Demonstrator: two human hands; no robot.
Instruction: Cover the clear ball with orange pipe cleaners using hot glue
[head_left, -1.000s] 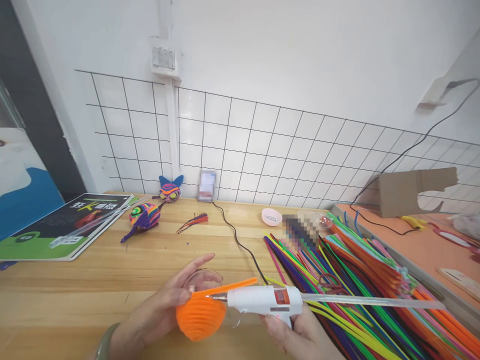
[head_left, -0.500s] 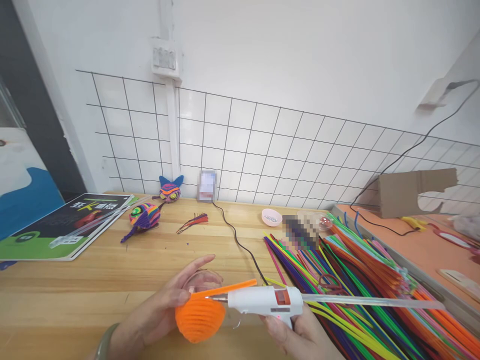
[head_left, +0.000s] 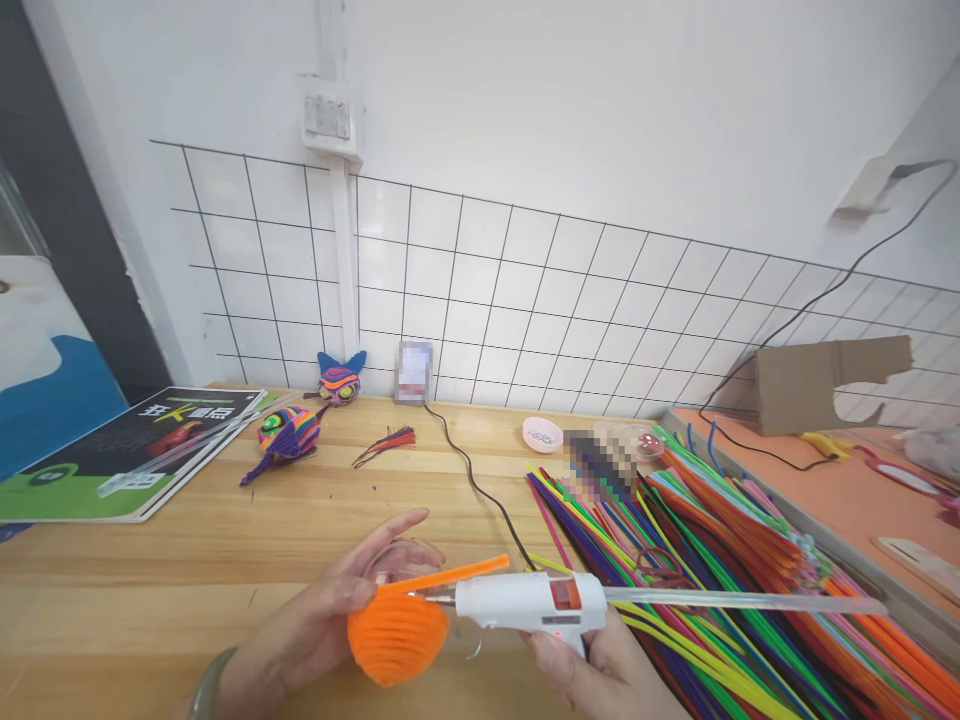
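Fingers of the left hand [head_left: 319, 615] are clamped on the ribbed orange ball [head_left: 397, 640], just to their right; those of the right hand [head_left: 600, 670] are closed around the white glue gun [head_left: 506, 601], its nozzle at the ball's upper edge. Open counter [head_left: 172, 590] separates the left fingers from the magazine [head_left: 90, 490]. Right of both hands, pipe cleaners [head_left: 705, 590] crowd the surface.

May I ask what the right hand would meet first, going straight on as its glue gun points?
Probably the orange ribbed piece in the left hand; the glue gun tip is at its upper edge, though depth is unclear.
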